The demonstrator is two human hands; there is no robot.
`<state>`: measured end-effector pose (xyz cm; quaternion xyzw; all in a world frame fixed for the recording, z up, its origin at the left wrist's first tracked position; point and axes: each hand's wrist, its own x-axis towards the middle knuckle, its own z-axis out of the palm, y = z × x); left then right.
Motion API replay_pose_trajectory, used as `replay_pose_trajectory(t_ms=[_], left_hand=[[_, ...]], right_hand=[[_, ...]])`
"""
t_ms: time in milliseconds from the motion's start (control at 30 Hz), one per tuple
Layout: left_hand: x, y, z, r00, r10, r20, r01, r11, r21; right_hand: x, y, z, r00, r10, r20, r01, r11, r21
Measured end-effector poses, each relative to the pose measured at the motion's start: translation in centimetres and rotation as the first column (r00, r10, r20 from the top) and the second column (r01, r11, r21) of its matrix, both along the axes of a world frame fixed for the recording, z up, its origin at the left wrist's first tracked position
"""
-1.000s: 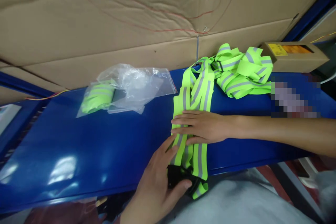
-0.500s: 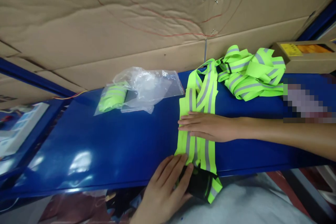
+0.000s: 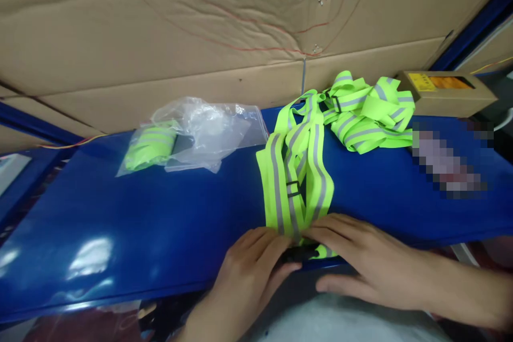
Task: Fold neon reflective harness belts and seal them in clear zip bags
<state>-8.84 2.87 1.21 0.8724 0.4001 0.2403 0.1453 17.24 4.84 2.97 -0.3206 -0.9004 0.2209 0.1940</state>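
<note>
A neon-yellow reflective strap vest (image 3: 316,176) with grey stripes lies lengthwise on the blue shelf, a black buckle (image 3: 293,188) on one strap. At its near end, by the shelf's front edge, my left hand (image 3: 254,262) has fingers and thumb closed around a dark folded part (image 3: 300,253). My right hand (image 3: 360,259) rests its fingertips on the straps just to the right. Its thumb stands apart below, and nothing shows in its grasp. The fingers hide part of the near end.
A pile of similar yellow straps (image 3: 368,112) lies at the back right, before a cardboard box (image 3: 452,104). Clear plastic bags (image 3: 212,133) lie to the left, one with a folded yellow bundle (image 3: 150,147) inside. Cardboard (image 3: 200,37) walls the back of the blue shelf (image 3: 172,224).
My right hand has come from the middle of the straps to their near end, beside my left hand. The dark part is now folded up onto the shelf edge. The view has shifted slightly right.
</note>
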Motion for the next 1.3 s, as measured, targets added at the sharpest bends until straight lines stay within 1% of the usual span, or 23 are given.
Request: replay_pose_trajectory(t_ms=[100,167,200,300,400,500,567,600,667,733,867,933,1000,1100,1167,1233,1300], left_hand=[[0.6,-0.4,-1.2,0.974,0.190,0.127,-0.186,0.982,-0.042],[1.1,-0.5,-1.9,0.942,0.274,0.196,-0.269,0.962,-0.048],[1.4,-0.5,-2.2,0.934,0.293,0.205,-0.290,0.956,-0.044],[1.8,-0.5,-2.5,0.938,0.313,0.149,-0.318,0.948,0.013],[1.9,-0.6,-2.4,0.942,0.316,0.115,-0.325,0.943,0.067],[1.6,-0.7,-2.1,0.953,0.271,0.137,-0.281,0.958,0.063],[1.4,-0.7,-2.0,0.965,0.213,0.154,-0.228,0.970,0.084],[1.3,-0.7,-2.0,0.971,0.178,0.157,-0.195,0.976,0.095],[1.3,-0.6,-2.0,0.981,0.128,0.144,-0.143,0.985,0.098],[1.3,-0.5,-1.9,0.988,0.097,0.120,-0.109,0.990,0.093],[1.8,-0.1,-1.7,0.998,0.044,0.044,-0.049,0.992,0.112],[2.0,0.1,-1.7,0.998,0.058,0.005,-0.058,0.989,0.136],[2.1,0.1,-1.7,0.992,0.123,-0.017,-0.119,0.981,0.155],[2.1,0.1,-1.9,0.980,0.197,-0.035,-0.190,0.970,0.149],[1.9,0.0,-1.8,0.981,0.194,-0.006,-0.192,0.973,0.130],[1.5,-0.2,-1.6,0.988,0.156,0.009,-0.156,0.981,0.116],[1.0,-0.6,-1.3,0.997,0.064,-0.037,-0.060,0.993,0.097]], right_hand=[[0.1,-0.6,-1.5,0.983,-0.149,-0.105,0.127,0.973,-0.195],[-0.1,-0.3,-2.3,0.955,-0.232,-0.184,0.181,0.949,-0.258],[-0.3,-0.1,-2.6,0.947,-0.247,-0.206,0.189,0.945,-0.267],[-0.7,-0.3,-3.3,0.948,-0.237,-0.213,0.189,0.956,-0.223],[-0.8,-1.1,-3.6,0.961,-0.239,-0.138,0.222,0.966,-0.130],[-0.3,-1.2,-3.4,0.956,-0.284,-0.071,0.279,0.958,-0.070],[0.2,-0.5,-3.1,0.939,-0.338,-0.064,0.335,0.940,-0.061],[0.4,0.1,-3.0,0.936,-0.346,-0.061,0.343,0.938,-0.053],[0.7,1.2,-2.8,0.950,-0.308,-0.045,0.307,0.951,-0.029],[0.8,2.2,-2.5,0.970,-0.239,-0.037,0.239,0.971,-0.017],[0.9,2.6,-1.8,0.988,-0.136,-0.072,0.132,0.990,-0.050],[1.1,2.2,-1.7,0.999,-0.049,-0.010,0.048,0.997,-0.061],[1.2,1.6,-2.0,0.997,0.013,0.082,-0.009,0.999,-0.042],[1.0,0.8,-2.6,0.985,0.002,0.173,-0.009,0.999,0.040],[0.9,0.4,-3.0,0.980,-0.023,0.198,0.005,0.996,0.089],[0.8,0.1,-3.2,0.977,-0.037,0.212,0.010,0.992,0.126],[0.8,-0.1,-3.2,0.975,-0.055,0.214,0.020,0.986,0.163]])
